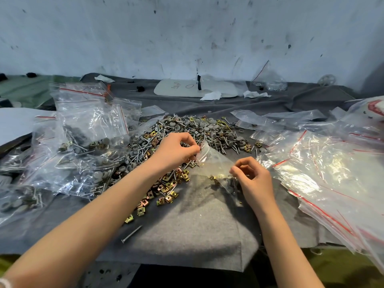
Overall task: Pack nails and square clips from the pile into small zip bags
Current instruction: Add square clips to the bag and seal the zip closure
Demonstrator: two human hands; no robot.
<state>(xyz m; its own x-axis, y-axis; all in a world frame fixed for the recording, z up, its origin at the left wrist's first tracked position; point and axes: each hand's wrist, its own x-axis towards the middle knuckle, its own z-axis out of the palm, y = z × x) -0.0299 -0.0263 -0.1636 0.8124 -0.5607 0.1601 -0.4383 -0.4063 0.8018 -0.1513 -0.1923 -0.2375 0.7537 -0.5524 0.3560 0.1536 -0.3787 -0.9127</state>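
A small clear zip bag (214,163) hangs between my two hands over the grey felt. My left hand (176,149) pinches its upper corner at the red zip strip. My right hand (252,179) pinches the opposite edge lower down. A few brass square clips and grey-capped nails lie in the bag's bottom (225,181). Behind and to the left spreads the pile of grey-capped nails (199,126). Brass square clips (166,186) trail from it toward me.
Filled zip bags (83,146) are heaped at the left. Empty zip bags with red strips (324,175) are stacked at the right. A loose nail (131,234) lies on the grey felt (197,225) near the front edge. A white board (195,88) lies by the wall.
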